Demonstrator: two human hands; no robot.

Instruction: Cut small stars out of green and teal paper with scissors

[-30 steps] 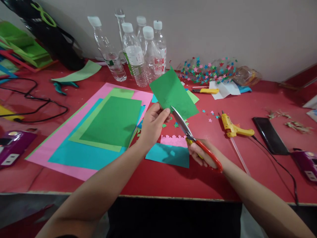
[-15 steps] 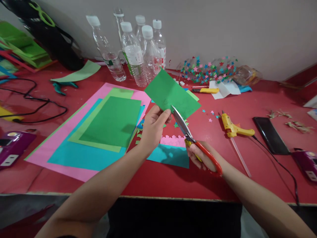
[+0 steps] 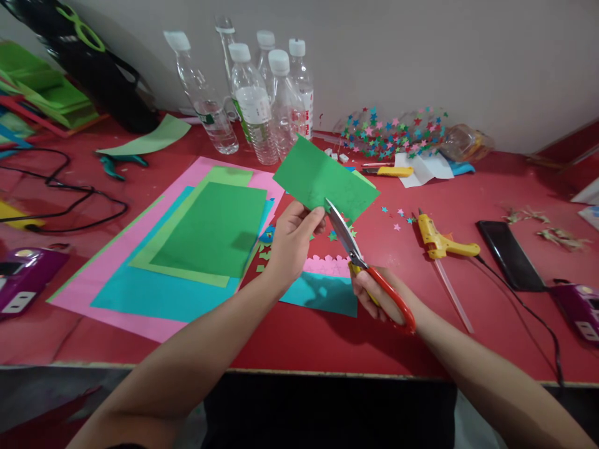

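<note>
My left hand point(image 3: 296, 237) pinches the lower edge of a green paper sheet point(image 3: 322, 174), held tilted above the table. Faint pencil lines mark its lower right part. My right hand point(image 3: 381, 293) is wrapped round the red and yellow handles of a pair of scissors point(image 3: 349, 240). Their blade tips meet the paper's lower edge, right beside my left thumb. Beneath my hands lie a blue paper strip point(image 3: 322, 293), a pink paper strip with a notched edge point(image 3: 325, 264) and small green cut-outs point(image 3: 332, 236).
Stacked coloured sheets point(image 3: 210, 231) lie on the left. Plastic bottles point(image 3: 253, 106) stand along the wall. A yellow utility knife point(image 3: 395, 171) lies beyond the paper. On the right are a glue gun point(image 3: 440, 240), its cord, and a black phone point(image 3: 510, 255). Small paper stars point(image 3: 397, 134) are heaped at the back.
The green sheet has tilted slightly, its top corner shifting left and down. The scissor handles have moved a little to the left, while both hands keep their grip.
</note>
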